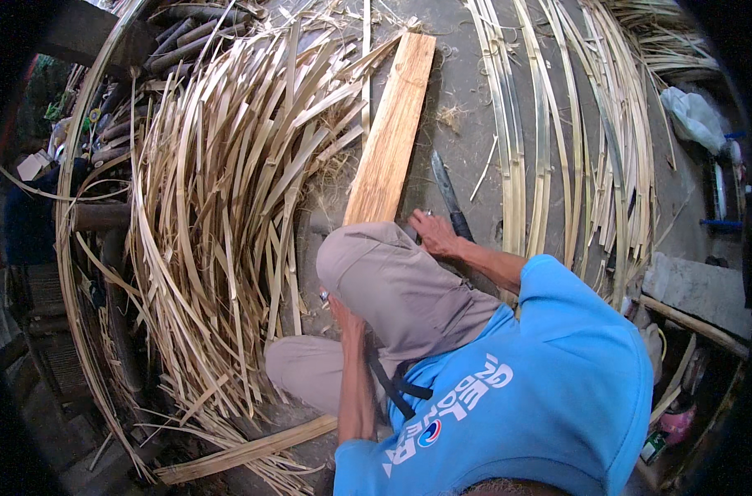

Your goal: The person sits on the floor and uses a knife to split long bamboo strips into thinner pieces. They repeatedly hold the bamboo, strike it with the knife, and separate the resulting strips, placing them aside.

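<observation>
My right hand (pixel 435 235) is beside my raised knee, low over the ground. Its fingers look curled, and anything in them is hidden by the knee. Close by that hand lies a knife (pixel 444 183) with a grey blade, its dark handle running under my right wrist. My left hand (pixel 339 312) sits on the other side of the knee, with a ring showing; the leg hides most of its fingers. A flat wooden board (pixel 392 132) stretches away from the knee, its near end hidden under my leg.
A large heap of split bamboo strips (pixel 219 198) fills the left side. Longer strips (pixel 541 132) lie in rows at the right. Dark poles (pixel 190 33) are stacked at the far left. A white plastic bag (pixel 694 118) and a grey block (pixel 697 293) stand at the right edge.
</observation>
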Demonstrator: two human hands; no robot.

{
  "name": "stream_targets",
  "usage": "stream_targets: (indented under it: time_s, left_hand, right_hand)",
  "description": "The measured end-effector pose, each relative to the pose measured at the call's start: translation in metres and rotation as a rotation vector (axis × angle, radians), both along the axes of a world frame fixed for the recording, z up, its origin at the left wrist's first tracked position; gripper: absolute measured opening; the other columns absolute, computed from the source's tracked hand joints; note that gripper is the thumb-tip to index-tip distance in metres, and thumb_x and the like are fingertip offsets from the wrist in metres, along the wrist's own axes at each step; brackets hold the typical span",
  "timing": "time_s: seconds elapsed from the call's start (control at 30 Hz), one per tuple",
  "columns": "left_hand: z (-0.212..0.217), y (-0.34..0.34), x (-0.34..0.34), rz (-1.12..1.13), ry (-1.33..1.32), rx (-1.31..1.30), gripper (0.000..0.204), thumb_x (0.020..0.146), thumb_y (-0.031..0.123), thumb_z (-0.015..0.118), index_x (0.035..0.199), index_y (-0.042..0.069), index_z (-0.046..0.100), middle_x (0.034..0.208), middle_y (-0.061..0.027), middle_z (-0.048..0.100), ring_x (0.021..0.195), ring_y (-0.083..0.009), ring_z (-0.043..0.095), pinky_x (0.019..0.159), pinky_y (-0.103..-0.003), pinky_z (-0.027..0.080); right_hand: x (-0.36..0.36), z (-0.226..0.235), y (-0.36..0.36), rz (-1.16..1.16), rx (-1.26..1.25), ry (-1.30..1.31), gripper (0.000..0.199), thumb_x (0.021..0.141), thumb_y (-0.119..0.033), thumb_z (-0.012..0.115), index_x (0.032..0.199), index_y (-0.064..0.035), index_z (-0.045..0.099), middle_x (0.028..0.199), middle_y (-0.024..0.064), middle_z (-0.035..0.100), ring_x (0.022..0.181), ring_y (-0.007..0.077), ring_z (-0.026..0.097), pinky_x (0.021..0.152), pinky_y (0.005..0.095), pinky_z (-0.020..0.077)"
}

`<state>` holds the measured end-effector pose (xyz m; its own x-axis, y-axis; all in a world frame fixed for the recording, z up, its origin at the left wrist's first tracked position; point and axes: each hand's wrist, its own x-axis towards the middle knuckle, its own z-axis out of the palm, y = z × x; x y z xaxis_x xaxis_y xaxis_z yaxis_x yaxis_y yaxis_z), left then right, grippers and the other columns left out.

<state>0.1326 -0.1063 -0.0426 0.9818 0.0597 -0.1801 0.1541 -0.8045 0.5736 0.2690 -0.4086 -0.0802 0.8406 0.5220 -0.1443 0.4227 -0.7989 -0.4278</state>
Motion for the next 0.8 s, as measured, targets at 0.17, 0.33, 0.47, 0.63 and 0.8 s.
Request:
stream_targets:
  time_s: [0.17, 0.33, 0.47, 0.63, 0.8]
  left_hand:
    - [-0.035, -0.019, 0.012, 0.038, 0.024, -0.081, 0.075, 0.088, 0.035, 0.064, 0.143, -0.009, 0.038, 0.148, -0.0341, 0.034, 0.139, -0.0467, 0.03, 0.114, -0.053, 0.026]
    - [-0.054, -0.044, 0.014, 0.112, -0.053, -0.143, 0.075, 0.088, 0.034, 0.064, 0.143, -0.009, 0.038, 0.147, -0.033, 0.035, 0.138, -0.0464, 0.031, 0.114, -0.052, 0.027]
    - [-0.064, -0.054, 0.014, 0.172, -0.098, -0.157, 0.074, 0.088, 0.034, 0.064, 0.143, -0.008, 0.038, 0.147, -0.0322, 0.036, 0.138, -0.0461, 0.031, 0.114, -0.052, 0.027]
    - [-0.075, -0.048, 0.001, 0.285, -0.155, -0.136, 0.074, 0.088, 0.033, 0.065, 0.144, -0.008, 0.038, 0.147, -0.0311, 0.037, 0.137, -0.0458, 0.032, 0.114, -0.051, 0.027]
    - [-0.075, -0.056, 0.002, 0.289, -0.244, -0.133, 0.074, 0.088, 0.032, 0.065, 0.144, -0.007, 0.038, 0.146, -0.03, 0.038, 0.137, -0.0455, 0.033, 0.114, -0.051, 0.028]
  right_hand:
    - [0.009, 0.006, -0.015, 0.048, -0.082, -0.13, 0.072, 0.072, -0.054, 0.076, 0.115, -0.0019, 0.052, 0.106, 0.0148, 0.052, 0.095, 0.033, 0.063, 0.072, 0.0443, 0.0535]
    - [-0.007, -0.004, -0.03, -0.014, -0.13, -0.025, 0.068, 0.078, -0.043, 0.073, 0.128, -0.0036, 0.052, 0.125, 0.0173, 0.053, 0.113, 0.0351, 0.058, 0.1, 0.0486, 0.042]
    - [0.016, -0.002, -0.038, -0.215, 0.251, 0.112, 0.069, 0.084, -0.047, 0.07, 0.134, -0.0043, 0.048, 0.135, 0.0195, 0.05, 0.121, 0.0362, 0.053, 0.103, 0.0484, 0.0412]
    - [0.113, 0.009, 0.02, -1.043, 1.24, 0.795, 0.056, 0.096, -0.037, 0.065, 0.136, -0.0026, 0.045, 0.133, 0.017, 0.054, 0.118, 0.0265, 0.056, 0.092, 0.0444, 0.0508]
    - [0.127, -0.038, 0.052, -1.227, 1.074, 0.451, 0.077, 0.082, -0.029, 0.079, 0.137, 0.0005, 0.034, 0.134, 0.0223, 0.049, 0.124, 0.0306, 0.05, 0.1, 0.0421, 0.045]
